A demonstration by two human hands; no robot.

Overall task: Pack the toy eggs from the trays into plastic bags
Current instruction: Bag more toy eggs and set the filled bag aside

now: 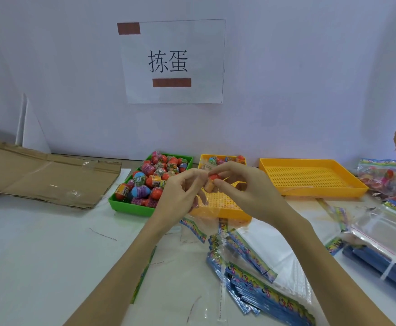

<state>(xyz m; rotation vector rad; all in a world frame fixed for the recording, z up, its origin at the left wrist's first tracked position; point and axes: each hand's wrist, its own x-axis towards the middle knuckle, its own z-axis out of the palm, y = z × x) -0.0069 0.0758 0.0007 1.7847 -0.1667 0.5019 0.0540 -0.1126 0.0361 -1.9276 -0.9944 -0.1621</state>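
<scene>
Both hands meet above a yellow tray [218, 208]: right hand [244, 184] fingers pinch a red-orange toy egg [212, 182]; left hand [180, 194] fingers pinch a clear plastic bag [204, 205].

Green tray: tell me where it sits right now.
In the head view, the green tray sits left of centre on the table, full of toy eggs, between the flattened cardboard on its left and a yellow tray on its right.

packing workstation | wall sign [174, 61] | sorting trays [309, 178] | stacked printed bags [258, 274] | flattened cardboard [39, 175]
</scene>
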